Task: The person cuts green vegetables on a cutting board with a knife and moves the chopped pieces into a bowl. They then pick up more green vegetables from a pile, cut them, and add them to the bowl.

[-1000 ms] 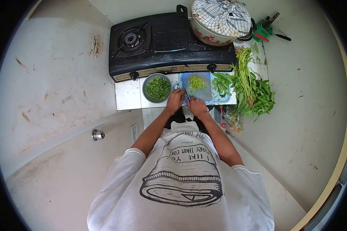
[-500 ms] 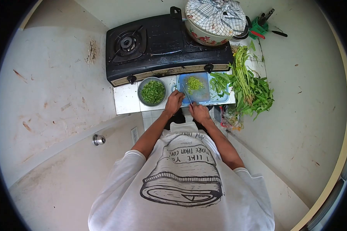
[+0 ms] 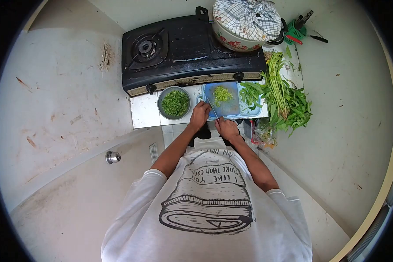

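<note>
My right hand (image 3: pixel 227 128) is closed round the handle of a knife (image 3: pixel 213 108), its blade slanting up and left over a blue cutting board (image 3: pixel 234 98). At the board's left front edge my left hand (image 3: pixel 200 115) has its fingers bunched close to the blade; what they pinch is too small to make out. Pale green chopped stems (image 3: pixel 222 93) lie in a small heap on the board. Cut green leaves (image 3: pixel 250 94) rest at its right side. A grey bowl (image 3: pixel 160 110) filled with finely chopped greens (image 3: pixel 175 103) stands left of my left hand.
Behind the board is a black two-burner stove (image 3: pixel 190 48), with a cloth-covered flowered pot (image 3: pixel 238 43) on its right. A big bunch of leafy greens (image 3: pixel 281 91) lies to the right. A green basket (image 3: pixel 295 34) holds utensils. A door knob (image 3: pixel 113 157) sticks out at left.
The whole view has shifted slightly to the right. Both hands and the knife keep nearly the same places over the board.
</note>
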A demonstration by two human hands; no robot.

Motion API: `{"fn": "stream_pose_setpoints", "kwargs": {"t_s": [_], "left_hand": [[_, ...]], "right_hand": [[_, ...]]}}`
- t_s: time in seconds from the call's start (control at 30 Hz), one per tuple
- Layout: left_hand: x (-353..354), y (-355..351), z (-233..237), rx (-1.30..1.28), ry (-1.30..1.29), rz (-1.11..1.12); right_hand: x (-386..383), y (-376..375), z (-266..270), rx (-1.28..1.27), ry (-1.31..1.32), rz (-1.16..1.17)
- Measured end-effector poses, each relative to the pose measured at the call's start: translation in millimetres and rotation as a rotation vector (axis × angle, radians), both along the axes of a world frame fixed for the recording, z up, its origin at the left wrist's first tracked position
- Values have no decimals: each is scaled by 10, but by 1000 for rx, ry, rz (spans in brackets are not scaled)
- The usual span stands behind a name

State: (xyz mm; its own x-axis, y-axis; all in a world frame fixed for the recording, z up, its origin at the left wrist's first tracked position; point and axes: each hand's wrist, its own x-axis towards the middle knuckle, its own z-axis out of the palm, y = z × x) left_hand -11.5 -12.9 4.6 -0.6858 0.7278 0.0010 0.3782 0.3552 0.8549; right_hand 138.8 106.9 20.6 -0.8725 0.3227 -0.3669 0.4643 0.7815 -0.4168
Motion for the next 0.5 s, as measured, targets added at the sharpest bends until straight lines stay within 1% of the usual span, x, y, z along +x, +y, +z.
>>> {"fn": "stream_pose_setpoints", "kwargs": {"t_s": [0.1, 0.23, 0.33, 0.4, 0.5], "left_hand": [[24, 7, -30, 22, 35, 18], [22, 4, -22, -7, 6, 19], [34, -3, 21, -23, -17, 50], [45, 3, 37, -40, -50, 78], [12, -28, 40, -53, 85, -1]], "right_hand": [[-80, -2, -52, 6, 0, 4], [-271, 22, -95, 39, 34, 15], [-276, 27, -121, 68, 57, 37], [-197, 45, -104, 68, 17, 35], [-48, 83, -56, 41, -9, 18]]}}
